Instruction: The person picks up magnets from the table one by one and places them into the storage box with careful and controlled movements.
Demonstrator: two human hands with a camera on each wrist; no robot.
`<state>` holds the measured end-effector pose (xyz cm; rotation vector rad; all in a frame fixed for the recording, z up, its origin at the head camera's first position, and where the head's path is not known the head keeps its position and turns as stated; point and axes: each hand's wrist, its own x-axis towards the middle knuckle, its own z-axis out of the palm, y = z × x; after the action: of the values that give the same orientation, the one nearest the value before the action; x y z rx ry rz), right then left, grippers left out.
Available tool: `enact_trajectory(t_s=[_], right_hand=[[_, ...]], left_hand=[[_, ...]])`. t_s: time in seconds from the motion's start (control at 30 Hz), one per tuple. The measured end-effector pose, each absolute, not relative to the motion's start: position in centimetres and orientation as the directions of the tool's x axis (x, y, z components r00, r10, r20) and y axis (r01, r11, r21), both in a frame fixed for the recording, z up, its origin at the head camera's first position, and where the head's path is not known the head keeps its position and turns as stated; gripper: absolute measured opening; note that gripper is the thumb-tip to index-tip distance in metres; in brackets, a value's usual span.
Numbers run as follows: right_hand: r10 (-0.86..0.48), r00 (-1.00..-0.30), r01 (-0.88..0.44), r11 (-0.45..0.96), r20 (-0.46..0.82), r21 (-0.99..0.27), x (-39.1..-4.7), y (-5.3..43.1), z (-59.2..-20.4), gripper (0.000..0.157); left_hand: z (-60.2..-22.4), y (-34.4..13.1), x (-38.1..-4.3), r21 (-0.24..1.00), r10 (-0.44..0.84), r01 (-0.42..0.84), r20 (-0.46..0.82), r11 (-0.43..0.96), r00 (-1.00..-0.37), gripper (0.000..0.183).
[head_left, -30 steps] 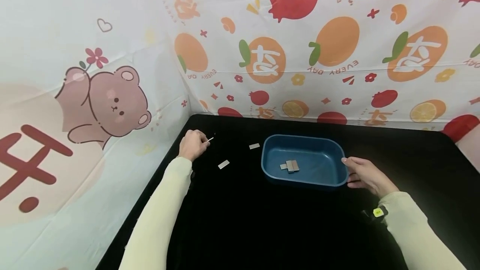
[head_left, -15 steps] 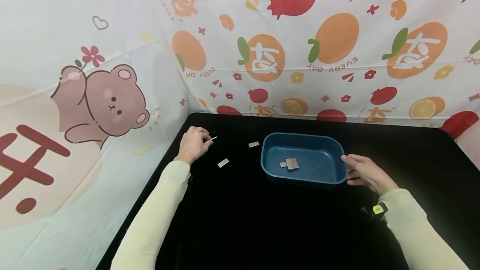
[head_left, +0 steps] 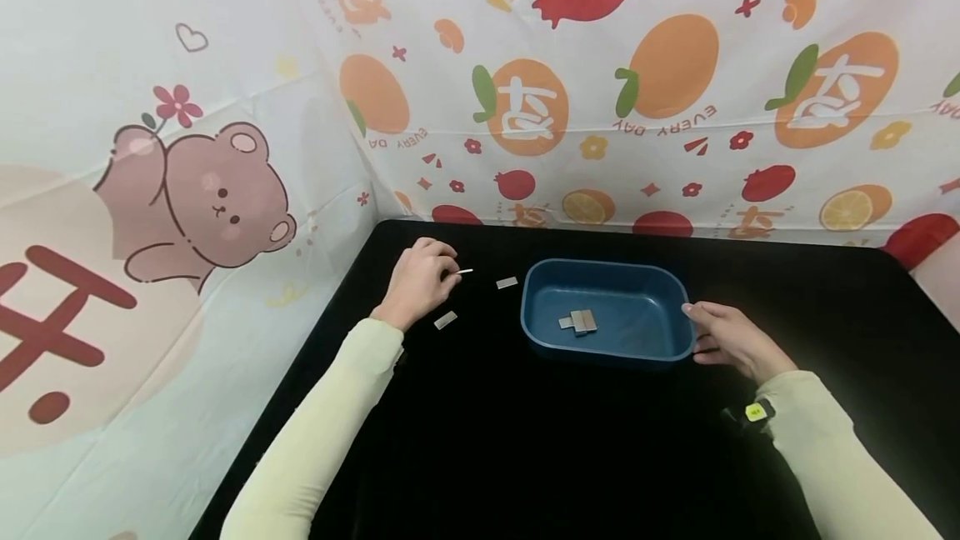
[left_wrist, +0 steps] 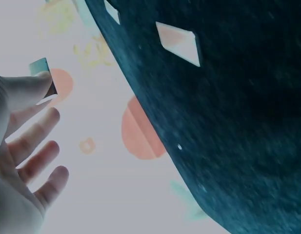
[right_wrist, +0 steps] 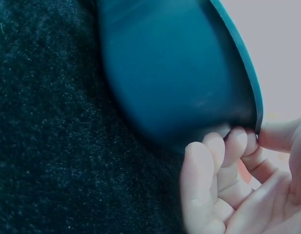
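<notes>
My left hand [head_left: 422,280] pinches a small, flat, silvery rectangular piece [head_left: 465,272] between thumb and index finger, above the far left of the table. In the left wrist view this piece [left_wrist: 40,67] juts past the thumb, and the other fingers are spread. Two similar loose pieces lie on the cloth, one [head_left: 446,320] below the hand and another [head_left: 507,282] to its right. A blue plastic basin [head_left: 600,351] holds several silvery pieces [head_left: 582,321] clustered left of its middle. My right hand [head_left: 738,342] grips the basin's right end, thumb on the rim and fingers beneath.
Black cloth [head_left: 525,440] covers the table. A white fruit-print sheet [head_left: 450,107] hangs behind it, and a bear-print sheet [head_left: 217,198] hangs along the left side.
My left hand has moved right with the pinched piece, now between the two loose pieces' area and the back edge. The right hand keeps its hold on the basin.
</notes>
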<state>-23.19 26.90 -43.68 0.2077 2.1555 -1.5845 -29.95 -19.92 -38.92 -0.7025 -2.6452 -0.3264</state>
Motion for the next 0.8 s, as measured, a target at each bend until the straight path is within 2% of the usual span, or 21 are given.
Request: enact_trajectory(t_s=[0.33, 0.57, 0.8], right_hand=[[-0.139, -0.884, 0.389, 0.315, -0.447, -0.866, -23.1, 27.2, -43.7, 0.049], [-0.135, -0.888, 0.381, 0.321, -0.44, -0.867, -23.1, 27.0, -43.8, 0.054], [-0.122, -0.888, 0.389, 0.317, -0.444, -0.865, -23.2, 26.7, -43.5, 0.05]], left_hand=[[-37.8, -16.9, -29.5, 0.129, 0.495, 0.595, 0.433, 0.793, -0.754, 0.01], [-37.0, -15.8, -29.3, 0.052, 0.556, 0.637, 0.437, 0.769, -0.707, 0.007], [-36.4, -14.2, -29.0, 0.022, 0.6, 0.667, 0.416, 0.745, -0.684, 0.009]])
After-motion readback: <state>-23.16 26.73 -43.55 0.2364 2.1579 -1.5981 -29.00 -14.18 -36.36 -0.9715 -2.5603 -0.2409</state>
